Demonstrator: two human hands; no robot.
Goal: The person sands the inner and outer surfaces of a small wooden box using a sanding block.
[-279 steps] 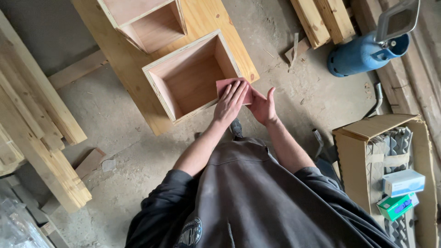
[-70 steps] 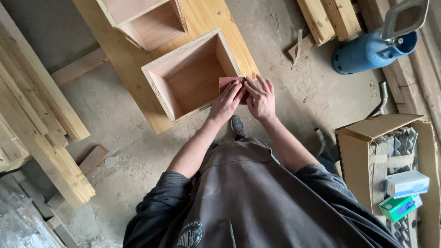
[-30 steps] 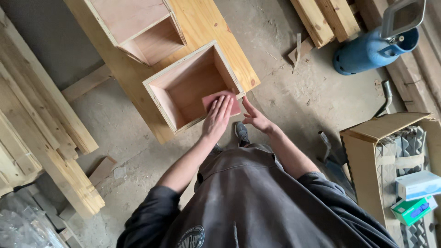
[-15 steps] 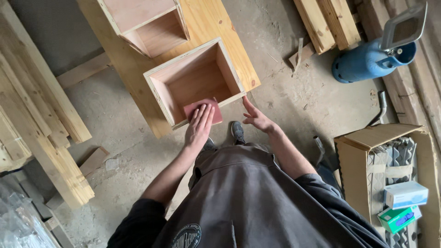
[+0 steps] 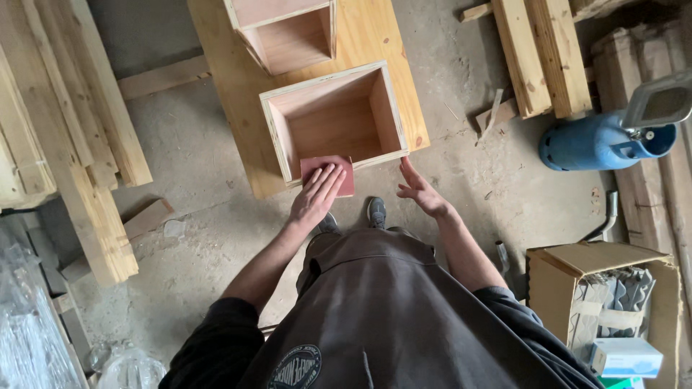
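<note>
An open-topped plywood box (image 5: pixel 335 119) stands on a wooden tabletop (image 5: pixel 375 43) in front of me. A reddish sheet of sandpaper (image 5: pixel 339 167) lies over the box's near rim. My left hand (image 5: pixel 316 196) lies flat on the sandpaper, fingers together, pressing it against the near edge. My right hand (image 5: pixel 422 191) is off the box, fingers spread, with a fingertip near the box's near right corner. It holds nothing.
A second plywood box (image 5: pixel 288 32) stands farther back on the tabletop. Timber planks (image 5: pixel 72 130) lie stacked at the left and boards (image 5: pixel 540 57) at the upper right. A blue gas cylinder (image 5: pixel 598 140) lies at the right. A cardboard carton (image 5: pixel 605 302) stands at the lower right.
My left hand has slid the sandpaper leftward along the box's near edge. My right hand has come off the sandpaper and now stays open at the near right corner.
</note>
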